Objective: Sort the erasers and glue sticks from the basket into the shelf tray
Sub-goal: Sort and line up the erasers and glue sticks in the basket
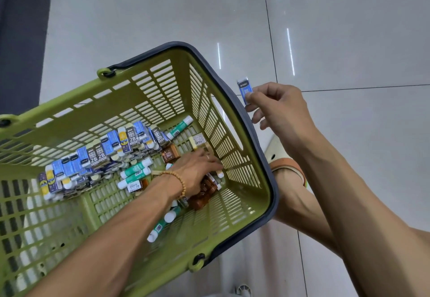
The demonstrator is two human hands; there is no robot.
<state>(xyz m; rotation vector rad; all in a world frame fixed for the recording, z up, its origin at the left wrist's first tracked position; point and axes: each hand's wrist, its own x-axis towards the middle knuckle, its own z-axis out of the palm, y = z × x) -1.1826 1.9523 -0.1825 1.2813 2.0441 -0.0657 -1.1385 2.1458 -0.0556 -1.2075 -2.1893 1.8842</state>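
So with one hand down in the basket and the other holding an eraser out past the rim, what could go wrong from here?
1. The right hand pinches the blue eraser only at its lower end, out past the basket rim; a loose grip could drop it on the floor.
2. The left hand digs among brown packets and glue sticks, so it might grab the wrong item.

I see the green basket [162, 91] open from above, its slatted walls closing off every side. Stacked erasers [100, 154] crowd its far-left floor and glue sticks [136, 172] the middle, my left hand [197, 171] covering the right corner. Bare floor slats lie along the near edge.
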